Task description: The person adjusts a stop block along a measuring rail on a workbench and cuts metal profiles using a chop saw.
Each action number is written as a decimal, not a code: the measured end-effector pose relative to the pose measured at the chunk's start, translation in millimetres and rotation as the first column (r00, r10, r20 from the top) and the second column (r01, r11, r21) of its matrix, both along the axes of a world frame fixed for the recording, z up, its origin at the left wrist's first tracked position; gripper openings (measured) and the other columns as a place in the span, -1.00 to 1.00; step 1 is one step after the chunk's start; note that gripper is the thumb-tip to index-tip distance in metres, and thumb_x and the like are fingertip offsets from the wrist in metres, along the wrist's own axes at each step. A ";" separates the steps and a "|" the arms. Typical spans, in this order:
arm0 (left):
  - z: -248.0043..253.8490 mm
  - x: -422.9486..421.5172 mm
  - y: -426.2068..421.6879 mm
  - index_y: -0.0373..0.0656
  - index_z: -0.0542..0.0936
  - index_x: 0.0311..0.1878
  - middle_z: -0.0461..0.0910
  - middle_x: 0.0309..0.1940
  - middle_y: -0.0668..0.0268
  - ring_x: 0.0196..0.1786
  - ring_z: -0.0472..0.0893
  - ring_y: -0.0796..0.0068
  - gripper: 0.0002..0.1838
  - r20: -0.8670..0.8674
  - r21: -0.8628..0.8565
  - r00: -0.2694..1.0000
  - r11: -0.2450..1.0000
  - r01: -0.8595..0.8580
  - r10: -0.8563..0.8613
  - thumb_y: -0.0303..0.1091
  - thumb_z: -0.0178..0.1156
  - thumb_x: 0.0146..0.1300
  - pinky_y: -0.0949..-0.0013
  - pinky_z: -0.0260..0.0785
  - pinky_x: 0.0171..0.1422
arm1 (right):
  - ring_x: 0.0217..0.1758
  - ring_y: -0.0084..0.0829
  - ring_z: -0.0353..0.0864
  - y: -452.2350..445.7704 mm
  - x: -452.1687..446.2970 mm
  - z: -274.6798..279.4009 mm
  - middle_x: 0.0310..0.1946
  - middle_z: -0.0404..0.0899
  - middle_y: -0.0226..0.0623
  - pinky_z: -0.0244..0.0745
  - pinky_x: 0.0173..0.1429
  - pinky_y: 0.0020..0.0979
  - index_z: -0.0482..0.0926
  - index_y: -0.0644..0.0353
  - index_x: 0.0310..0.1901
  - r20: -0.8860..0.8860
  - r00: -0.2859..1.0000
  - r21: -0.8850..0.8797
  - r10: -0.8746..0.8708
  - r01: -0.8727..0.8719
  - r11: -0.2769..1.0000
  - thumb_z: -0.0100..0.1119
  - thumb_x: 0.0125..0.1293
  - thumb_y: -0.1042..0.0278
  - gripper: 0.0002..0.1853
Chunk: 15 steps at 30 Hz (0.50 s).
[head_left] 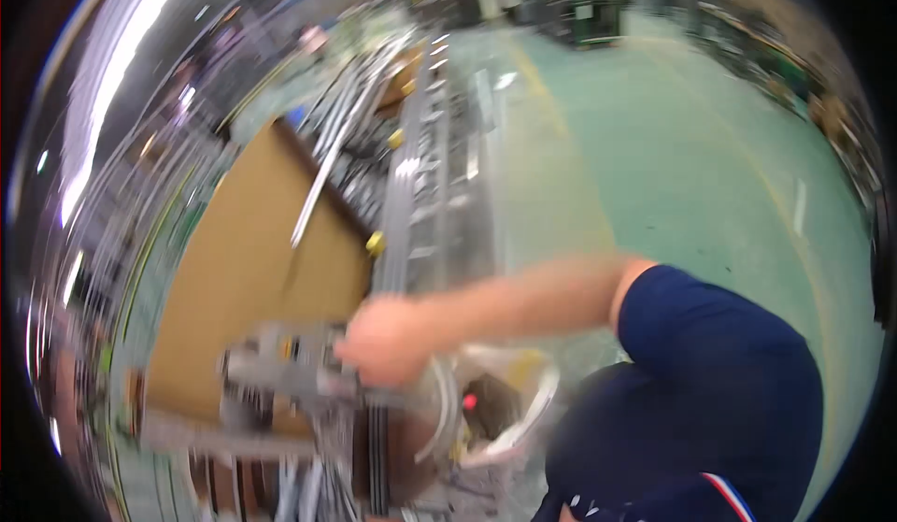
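My right hand (385, 340) reaches out to the left, its fingers curled and blurred by motion. It is at the right end of a grey metal device (290, 372), which looks like a machine head or clamp. What the fingers close on is hidden. Under the device lies a large brown board (252, 279). Below and right of the hand stands a white bag or bin (537, 400) with dark contents and a small red spot. A small skin-coloured patch at the bottom edge may be part of my left hand (566, 514); its fingers do not show.
Long metal bars (341, 134) lie beyond the board, one reaching over it. A metal rail (402, 204) with yellow pieces runs away beside them. Green floor (663, 148) with yellow lines stretches to the right. A dark cart (584, 22) stands far back, and shelving (757, 45) lines the far right.
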<state>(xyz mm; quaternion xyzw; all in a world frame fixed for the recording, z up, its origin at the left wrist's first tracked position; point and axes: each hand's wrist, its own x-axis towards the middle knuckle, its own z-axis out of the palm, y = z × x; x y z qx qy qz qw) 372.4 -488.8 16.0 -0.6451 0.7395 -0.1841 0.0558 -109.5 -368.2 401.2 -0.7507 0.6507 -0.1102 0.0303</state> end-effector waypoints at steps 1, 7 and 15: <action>-1.4 -0.7 -4.6 -0.06 0.53 0.16 0.57 0.02 0.12 -0.02 0.63 0.06 -0.50 -0.080 0.087 0.996 0.995 0.049 -0.042 -0.19 0.35 0.14 0.11 0.52 0.08 | -0.28 -0.03 0.71 -14.0 3.7 25.6 -0.41 0.68 -0.09 0.63 -0.22 -0.07 0.60 0.17 -0.23 -0.056 0.998 0.031 0.009 -0.008 0.999 0.22 0.13 0.10 -0.68; 25.9 4.9 75.1 -0.29 0.43 0.01 0.51 -0.06 -0.06 0.05 0.52 -0.15 -0.48 -0.532 0.238 0.845 0.948 0.211 -0.054 -0.21 0.37 0.08 -0.05 0.41 0.10 | -0.14 0.01 0.66 -81.8 11.3 93.8 -0.27 0.67 -0.01 0.55 -0.07 -0.10 0.61 0.26 -0.12 -0.184 0.962 0.051 0.199 -0.193 0.980 0.24 0.24 0.06 -0.60; 72.3 21.2 325.0 -0.29 0.41 0.10 0.50 -0.10 -0.02 -0.08 0.52 -0.07 -0.48 -0.793 0.118 0.535 0.935 -0.335 0.292 -0.23 0.35 0.16 0.06 0.37 0.05 | -0.24 -0.32 0.51 -85.7 3.3 82.0 -0.38 0.54 -0.26 0.41 -0.10 -0.31 0.48 0.29 0.18 -0.041 0.940 -0.197 0.337 -0.339 0.920 0.29 0.26 0.37 -0.53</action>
